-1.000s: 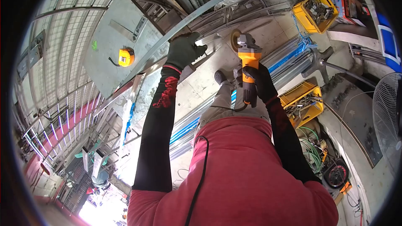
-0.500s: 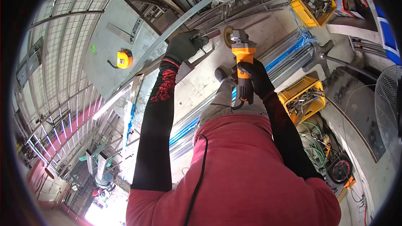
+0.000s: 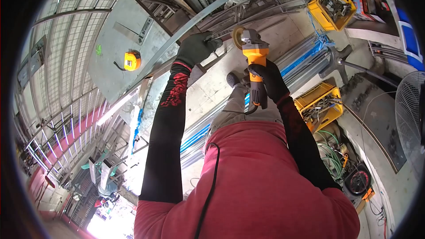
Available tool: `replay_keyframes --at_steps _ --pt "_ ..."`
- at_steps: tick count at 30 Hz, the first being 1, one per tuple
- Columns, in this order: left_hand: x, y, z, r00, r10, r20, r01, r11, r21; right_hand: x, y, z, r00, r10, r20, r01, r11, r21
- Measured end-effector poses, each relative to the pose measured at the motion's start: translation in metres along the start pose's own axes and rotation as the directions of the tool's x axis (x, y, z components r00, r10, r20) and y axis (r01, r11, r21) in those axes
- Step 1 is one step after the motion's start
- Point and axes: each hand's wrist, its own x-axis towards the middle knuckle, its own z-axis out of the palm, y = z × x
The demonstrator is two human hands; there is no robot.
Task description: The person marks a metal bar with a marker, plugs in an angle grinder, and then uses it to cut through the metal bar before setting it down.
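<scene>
My right hand (image 3: 271,79), in a dark glove, is wrapped round the body of an orange and grey angle grinder (image 3: 256,57). The grinder's tan disc (image 3: 238,37) faces the left hand, beside the end of a slim metal bar (image 3: 226,36). My left hand (image 3: 195,49), in a grey-green glove, is closed on that bar; its fingertips partly hide the grip. A long curved metal strip (image 3: 177,34) passes just beyond the left hand. On a grey metal plate (image 3: 113,62) to the left lies a yellow tape measure (image 3: 132,61).
Yellow crates (image 3: 313,6) of metal parts stand at the right. Steel tubes with blue wrapping (image 3: 301,64) lie across the floor. A fan (image 3: 409,106) is at the right edge, near coiled green hose (image 3: 331,157). Metal grilles (image 3: 71,62) line the left.
The grinder has shifted slightly left, its disc tilting a little towards the bar. My left hand has moved barely to the right and keeps its grip.
</scene>
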Motion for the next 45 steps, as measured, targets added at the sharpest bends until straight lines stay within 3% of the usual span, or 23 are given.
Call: replay_keyframes --at_steps 7,9,13,15,17,20,22,23,24,26,27,34,38,45 --pt "0.010 -0.014 0.004 0.999 0.035 0.007 -0.034 0.996 -0.087 -0.008 0.017 -0.005 0.998 0.051 -0.034 -0.050 0.998 0.024" --pt "0.013 -0.012 -0.001 0.961 -0.148 0.233 0.206 0.947 -0.247 -0.009 0.021 -0.009 0.998 0.057 -0.038 -0.058 0.998 -0.020" --pt "0.009 -0.016 0.001 0.973 -0.067 0.220 0.121 0.964 -0.238 -0.009 0.030 -0.017 0.998 0.032 -0.060 -0.036 0.998 -0.055" --pt "-0.005 -0.011 0.006 0.984 0.140 -0.113 -0.144 0.989 -0.034 -0.008 0.031 -0.020 0.998 0.017 -0.066 -0.020 0.999 -0.051" --pt "-0.014 0.001 0.013 0.981 0.110 -0.159 -0.109 0.994 0.017 -0.008 0.031 -0.022 0.993 0.036 -0.109 -0.035 0.999 0.013" --pt "-0.015 0.001 0.015 0.977 0.069 -0.202 -0.057 0.996 0.066 -0.009 0.027 -0.022 0.996 0.019 -0.089 -0.022 0.999 -0.034" --pt "-0.005 -0.015 0.018 0.995 0.103 0.013 -0.096 0.964 -0.247 -0.008 0.030 -0.024 0.998 0.020 -0.066 -0.022 0.999 -0.025" --pt "-0.002 -0.019 0.019 0.983 0.013 0.182 0.075 0.880 -0.469 -0.006 0.031 -0.024 0.999 0.012 -0.042 -0.012 1.000 -0.012" --pt "0.000 -0.015 0.015 0.984 0.011 0.180 0.076 0.879 -0.470 -0.005 0.030 -0.020 0.999 0.013 -0.040 -0.014 1.000 -0.014" --pt "0.008 -0.002 -0.001 0.909 -0.210 0.361 0.365 0.819 -0.443 -0.004 0.024 -0.010 0.999 -0.017 -0.049 0.017 1.000 0.000" --pt "0.014 -0.002 -0.004 0.895 -0.228 0.383 0.371 0.858 -0.356 -0.006 0.021 -0.006 0.998 -0.015 -0.053 0.015 1.000 0.000" --pt "0.014 -0.003 -0.003 0.890 -0.268 0.369 0.412 0.819 -0.398 -0.005 0.012 0.010 0.998 0.033 -0.053 -0.029 0.998 0.063" --pt "0.012 -0.012 0.004 0.924 -0.228 0.306 0.344 0.846 -0.408 -0.001 0.003 0.021 0.998 0.038 -0.048 -0.031 0.989 0.146" --pt "0.011 -0.007 0.002 0.940 -0.212 0.267 0.304 0.875 -0.377 0.007 0.007 0.026 0.999 -0.016 -0.033 0.019 0.996 0.083"
